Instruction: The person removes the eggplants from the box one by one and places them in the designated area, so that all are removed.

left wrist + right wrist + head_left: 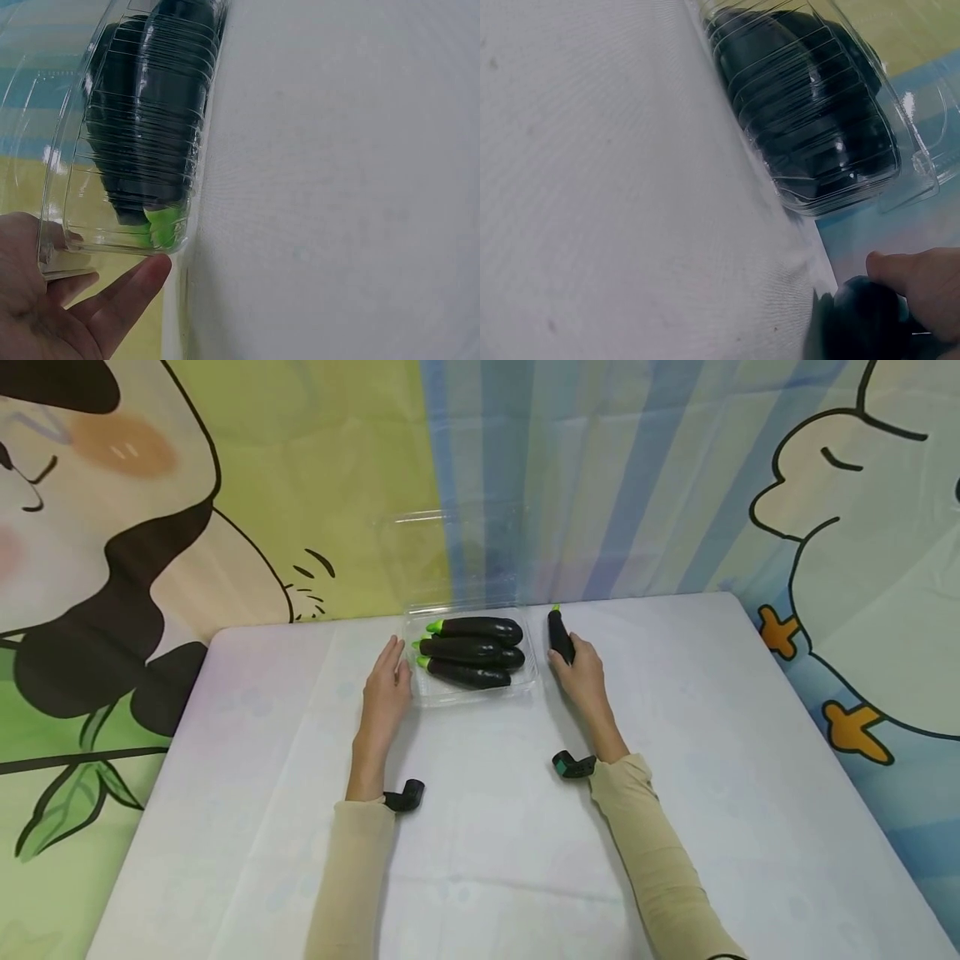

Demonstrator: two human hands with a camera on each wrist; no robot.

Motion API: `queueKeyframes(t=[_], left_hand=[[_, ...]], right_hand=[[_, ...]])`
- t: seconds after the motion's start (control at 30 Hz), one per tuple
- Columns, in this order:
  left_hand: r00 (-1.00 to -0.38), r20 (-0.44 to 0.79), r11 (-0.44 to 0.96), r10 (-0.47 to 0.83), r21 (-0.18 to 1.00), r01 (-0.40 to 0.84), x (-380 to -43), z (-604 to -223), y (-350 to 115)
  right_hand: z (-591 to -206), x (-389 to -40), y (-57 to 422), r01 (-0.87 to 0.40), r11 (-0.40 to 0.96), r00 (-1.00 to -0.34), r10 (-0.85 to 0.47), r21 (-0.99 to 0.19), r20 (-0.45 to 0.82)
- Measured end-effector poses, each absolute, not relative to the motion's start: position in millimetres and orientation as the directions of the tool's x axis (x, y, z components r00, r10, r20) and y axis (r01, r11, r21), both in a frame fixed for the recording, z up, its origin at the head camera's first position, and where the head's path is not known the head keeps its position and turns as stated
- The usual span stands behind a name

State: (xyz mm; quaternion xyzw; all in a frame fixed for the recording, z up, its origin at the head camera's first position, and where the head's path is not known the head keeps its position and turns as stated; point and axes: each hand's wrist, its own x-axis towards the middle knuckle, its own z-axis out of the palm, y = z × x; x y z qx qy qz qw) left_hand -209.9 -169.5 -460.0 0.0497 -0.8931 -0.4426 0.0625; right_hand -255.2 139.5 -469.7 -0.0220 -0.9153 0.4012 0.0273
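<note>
A clear plastic clamshell box (474,698) stands near the table's far edge with its transparent lid (450,556) raised at the back. Several dark eggplants (471,650) lie side by side in it, green stem ends to the left. At the box's left end is my left hand (387,687), its fingers extended; in the left wrist view a fingertip (159,270) touches the plastic wall. To the right of the box, my right hand (582,681) grips another eggplant (558,635), stem end pointing away. In the right wrist view this eggplant (866,319) shows only partly under the thumb.
A white cloth covers the table (480,860). Directly behind its far edge hangs a printed cartoon backdrop (645,468). Each wrist carries a small black camera, one by the left cuff (405,796) and one by the right (573,765).
</note>
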Motion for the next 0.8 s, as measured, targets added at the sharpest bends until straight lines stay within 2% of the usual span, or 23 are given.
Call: queueKeyframes(t=[0.8], left_hand=[[-0.988,0.081,0.616,-0.135,0.787,-0.019,-211.0,-461.1,-170.7]], right_hand=[[-469.9,-256.5,139.6,0.051,0.709,-0.998,0.056,-0.704,-0.015]])
